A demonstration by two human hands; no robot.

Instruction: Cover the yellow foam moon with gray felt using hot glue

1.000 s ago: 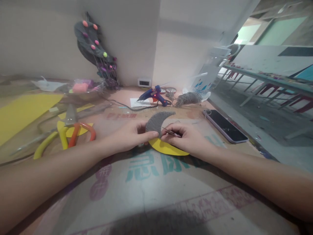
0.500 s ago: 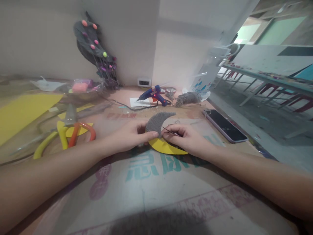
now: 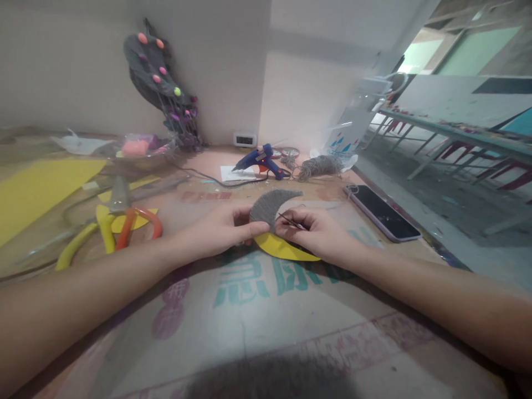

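1. A person's left hand clamps a crescent, thumb on top and fingers beneath; gray yarn wraps the crescent's upper part, while its lower part shows bare yellow; it sits over the middle of the tabletop, well in from the front edge.
2. The right hand, just beside it, pinches its fingertips together on a thin dark piece, too small to identify; whether those fingers also grip the crescent, one cannot tell.
3. Toward the back edge, a blue glue gun stands, its nozzle above a white card; a gray yarn bundle lies near the far right corner.
4. A phone lies face up along the right edge; toward the left edge rest orange and yellow scissor handles and a yellow sheet.
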